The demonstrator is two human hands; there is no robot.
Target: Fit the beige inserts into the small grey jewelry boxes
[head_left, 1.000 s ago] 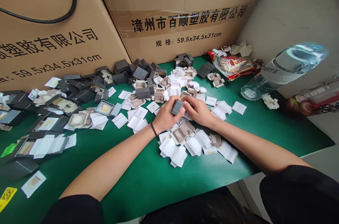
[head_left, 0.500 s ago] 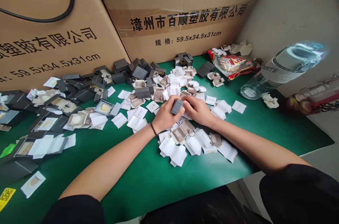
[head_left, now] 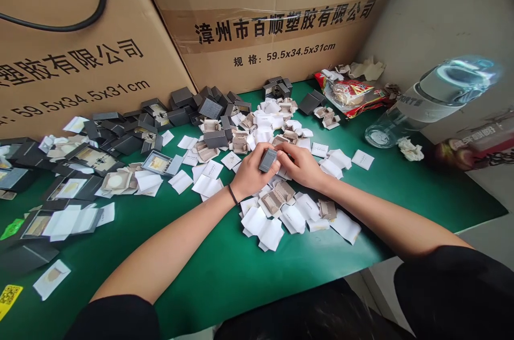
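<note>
Mid-counter, our left hand and right hand clasp a small grey box (best held square, pressed evenly).

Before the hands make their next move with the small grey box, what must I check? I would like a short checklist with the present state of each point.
1. Left hand grips the small grey box: ok.
2. Right hand pinches the same box from the other side: ok.
3. Box held above the white cards on the table: ok.
4. Box fully closed: cannot tell.
5. Something inside the box: cannot tell.
6. Clear water bottle apart from both hands: ok.
</note>
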